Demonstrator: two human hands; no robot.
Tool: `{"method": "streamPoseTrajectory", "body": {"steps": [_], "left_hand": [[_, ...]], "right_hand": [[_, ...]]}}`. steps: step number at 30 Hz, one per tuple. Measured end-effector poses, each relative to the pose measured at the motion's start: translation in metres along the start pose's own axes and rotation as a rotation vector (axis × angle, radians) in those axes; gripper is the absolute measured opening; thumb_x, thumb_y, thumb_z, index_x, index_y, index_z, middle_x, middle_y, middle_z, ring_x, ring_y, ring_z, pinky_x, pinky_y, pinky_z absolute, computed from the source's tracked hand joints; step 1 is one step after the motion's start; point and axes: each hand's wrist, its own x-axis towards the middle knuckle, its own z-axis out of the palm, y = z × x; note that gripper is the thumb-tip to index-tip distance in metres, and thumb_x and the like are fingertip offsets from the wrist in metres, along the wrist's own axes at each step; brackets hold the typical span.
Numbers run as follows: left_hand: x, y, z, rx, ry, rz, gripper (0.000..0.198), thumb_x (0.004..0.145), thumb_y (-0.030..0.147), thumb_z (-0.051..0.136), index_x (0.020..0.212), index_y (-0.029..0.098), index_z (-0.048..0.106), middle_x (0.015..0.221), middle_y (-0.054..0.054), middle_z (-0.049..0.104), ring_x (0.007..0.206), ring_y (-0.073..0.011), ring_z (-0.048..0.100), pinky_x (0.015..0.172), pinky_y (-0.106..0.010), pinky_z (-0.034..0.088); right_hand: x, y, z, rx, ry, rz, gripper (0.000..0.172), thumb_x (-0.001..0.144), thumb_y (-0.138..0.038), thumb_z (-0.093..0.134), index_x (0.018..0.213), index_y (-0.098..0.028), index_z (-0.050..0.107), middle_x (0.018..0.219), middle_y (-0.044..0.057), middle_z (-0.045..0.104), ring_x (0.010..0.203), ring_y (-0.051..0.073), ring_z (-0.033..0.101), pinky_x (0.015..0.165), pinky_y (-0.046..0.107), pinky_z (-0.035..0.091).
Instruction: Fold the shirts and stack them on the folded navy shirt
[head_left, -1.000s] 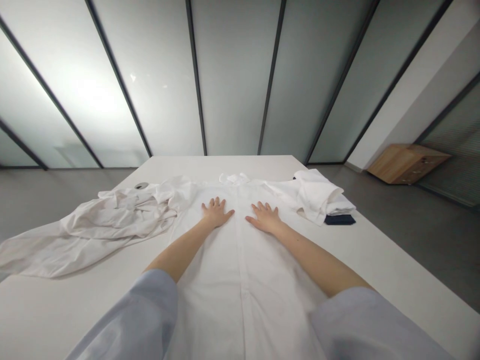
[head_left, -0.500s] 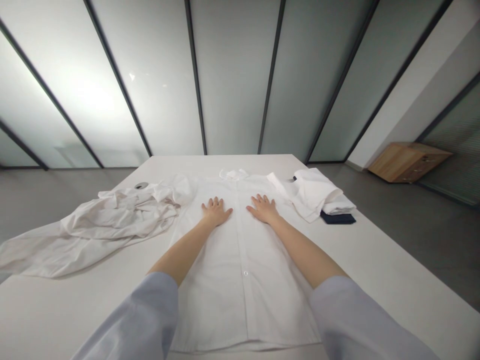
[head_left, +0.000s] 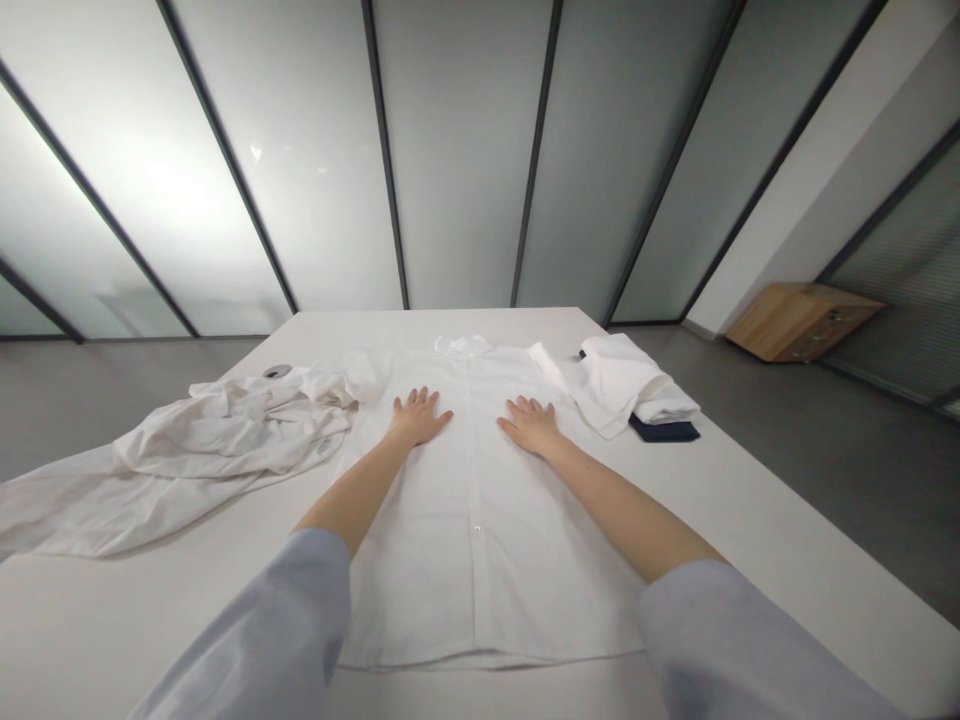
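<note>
A white button-up shirt (head_left: pixel 439 540) lies spread flat on the white table (head_left: pixel 757 560), its collar at the far end and its hem toward me. Its button strip runs down the middle, with one button visible low on it. My left hand (head_left: pixel 418 418) rests palm down on the left side of the upper shirt, fingers spread. On the right side, my right hand (head_left: pixel 531 425) lies flat in the same way, fingers apart. Neither hand grips the cloth. The shirt's right sleeve area meets a folded white garment (head_left: pixel 630 375).
Crumpled white cloth (head_left: pixel 225 440) covers the table's left side and hangs past its edge. A grey round disc (head_left: pixel 277 371) sits behind it. Dark navy folded fabric (head_left: pixel 664 430) shows under the white garment. A wooden cabinet (head_left: pixel 799 320) stands on the floor at right.
My hands have slid slightly apart, the left one leftward and a little away from me. The shirt's hem and button sit a bit higher in view.
</note>
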Motion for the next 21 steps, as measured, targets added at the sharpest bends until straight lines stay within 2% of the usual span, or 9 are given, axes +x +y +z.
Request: {"method": "streamPoseTrajectory", "body": {"steps": [2,5,8,10,13,16,19,21], "left_hand": [[-0.002,0.002,-0.004,0.003,0.072,0.000,0.064,0.089,0.060,0.035,0.135,0.017,0.046,0.144,-0.015,0.044,0.132,-0.0300,0.039,0.106,-0.046,0.031],[-0.008,0.010,-0.009,0.007,0.104,-0.041,0.050,0.089,0.052,0.039,0.122,0.017,0.054,0.128,-0.014,0.056,0.119,-0.0279,0.050,0.097,-0.040,0.039],[-0.015,0.018,-0.008,-0.018,0.069,-0.074,0.042,0.090,0.045,0.039,0.117,0.018,0.057,0.126,-0.013,0.057,0.116,-0.0268,0.052,0.095,-0.038,0.041],[-0.019,0.019,-0.005,-0.032,0.081,-0.053,0.042,0.091,0.044,0.039,0.119,0.018,0.056,0.131,-0.013,0.055,0.121,-0.0258,0.049,0.100,-0.038,0.038],[-0.021,0.015,0.000,-0.060,0.101,-0.016,0.045,0.091,0.044,0.040,0.126,0.018,0.053,0.140,-0.012,0.048,0.130,-0.0245,0.042,0.107,-0.037,0.031],[-0.021,0.010,0.001,-0.108,0.098,-0.011,0.045,0.090,0.043,0.044,0.127,0.019,0.053,0.140,-0.010,0.050,0.130,-0.0227,0.043,0.108,-0.035,0.030],[-0.020,0.009,0.000,-0.125,0.115,-0.006,0.044,0.089,0.042,0.045,0.124,0.018,0.055,0.136,-0.010,0.054,0.127,-0.0220,0.046,0.106,-0.033,0.033],[-0.020,0.010,-0.001,-0.124,0.120,-0.008,0.044,0.088,0.041,0.045,0.124,0.017,0.055,0.136,-0.010,0.053,0.126,-0.0224,0.046,0.106,-0.034,0.034]], "right_hand": [[0.001,0.001,0.003,0.035,-0.027,0.019,0.060,0.095,-0.053,0.025,0.147,-0.022,0.033,0.156,0.012,0.023,0.139,0.033,0.022,0.108,0.055,0.017],[0.002,0.002,0.006,0.064,-0.011,0.019,0.061,0.095,-0.053,0.026,0.146,-0.021,0.034,0.156,0.012,0.023,0.140,0.032,0.021,0.109,0.052,0.017],[0.001,0.003,0.007,0.069,0.037,0.002,0.057,0.095,-0.051,0.031,0.142,-0.021,0.040,0.154,0.012,0.029,0.139,0.032,0.025,0.109,0.051,0.019],[0.000,0.004,0.006,0.073,0.073,-0.011,0.051,0.095,-0.047,0.034,0.138,-0.023,0.046,0.151,0.011,0.035,0.137,0.030,0.029,0.108,0.049,0.022],[0.001,0.009,0.003,0.101,0.144,-0.017,0.040,0.095,-0.033,0.034,0.127,-0.024,0.057,0.139,0.008,0.051,0.127,0.025,0.043,0.103,0.041,0.029],[0.002,0.021,-0.006,0.100,0.255,0.059,0.039,0.092,-0.022,0.035,0.121,-0.019,0.061,0.126,0.010,0.059,0.115,0.024,0.050,0.097,0.036,0.034],[0.001,0.041,-0.014,0.045,0.351,0.182,0.040,0.089,-0.023,0.042,0.124,-0.015,0.058,0.125,0.015,0.057,0.113,0.028,0.049,0.094,0.039,0.033],[-0.003,0.058,-0.016,-0.003,0.371,0.238,0.042,0.087,-0.025,0.045,0.125,-0.012,0.056,0.124,0.017,0.056,0.112,0.030,0.048,0.094,0.042,0.032]]}}
